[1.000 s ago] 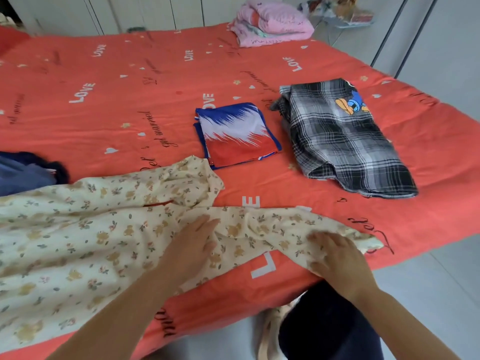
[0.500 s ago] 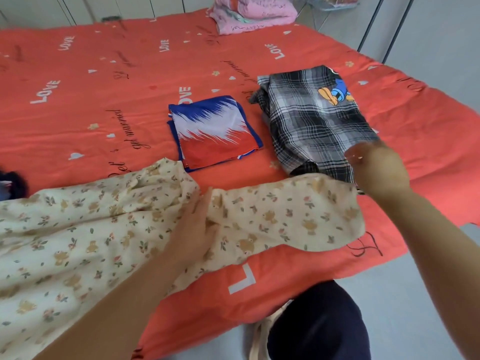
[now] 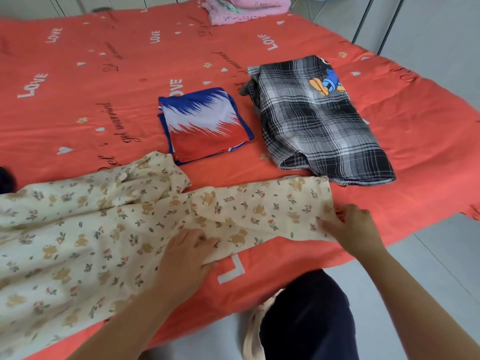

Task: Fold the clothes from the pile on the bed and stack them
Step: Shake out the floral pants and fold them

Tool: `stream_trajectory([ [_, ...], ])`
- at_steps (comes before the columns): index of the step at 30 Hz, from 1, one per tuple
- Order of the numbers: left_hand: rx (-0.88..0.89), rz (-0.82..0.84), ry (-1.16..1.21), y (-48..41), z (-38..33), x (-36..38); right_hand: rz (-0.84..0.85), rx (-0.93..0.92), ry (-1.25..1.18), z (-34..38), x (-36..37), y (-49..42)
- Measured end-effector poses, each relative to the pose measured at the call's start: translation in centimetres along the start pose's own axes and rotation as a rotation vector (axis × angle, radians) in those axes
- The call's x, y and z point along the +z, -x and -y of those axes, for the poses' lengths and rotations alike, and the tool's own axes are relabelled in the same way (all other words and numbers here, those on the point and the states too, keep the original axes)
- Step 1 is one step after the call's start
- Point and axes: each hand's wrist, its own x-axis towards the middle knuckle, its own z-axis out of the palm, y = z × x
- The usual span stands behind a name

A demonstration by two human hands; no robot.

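Note:
A cream garment point(image 3: 78, 229) printed with bears and flowers lies spread across the near edge of the red bed point(image 3: 91, 100). Its long sleeve stretches out to the right. My left hand point(image 3: 187, 255) rests flat on the sleeve near the garment's body. My right hand point(image 3: 350, 227) pinches the sleeve's cuff end and holds it down on the bed. Behind them lie a folded blue, white and red cloth point(image 3: 205, 123) and a folded black-and-white plaid garment point(image 3: 317, 120) with a cartoon patch.
A pink folded bundle point(image 3: 244, 7) sits at the bed's far edge. A dark garment point(image 3: 6, 178) peeks in at the left edge. Grey floor runs along the right, and my dark trouser leg point(image 3: 306, 315) stands against the bed's near edge.
My right hand lifted the sleeve end up toward the plaid garment, then brought it back down onto the bed, spread wider. My left hand stayed on the sleeve and slid slightly right.

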Motion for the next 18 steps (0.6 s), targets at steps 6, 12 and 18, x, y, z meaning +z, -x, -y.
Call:
stream_trajectory([
  [6, 0.000, -0.250, 0.232, 0.4, -1.1, -1.4, -0.223, -0.122, -0.091, -0.2, -3.6, -0.5],
  [12, 0.124, 0.171, 0.294, 2.1, -1.1, -1.3, -0.188, 0.083, -0.008, -1.5, -7.1, -2.4],
  [18, 0.019, -0.042, 0.302, 1.0, -0.7, -0.5, -0.255, -0.160, 0.198, -0.7, -2.9, -0.6],
])
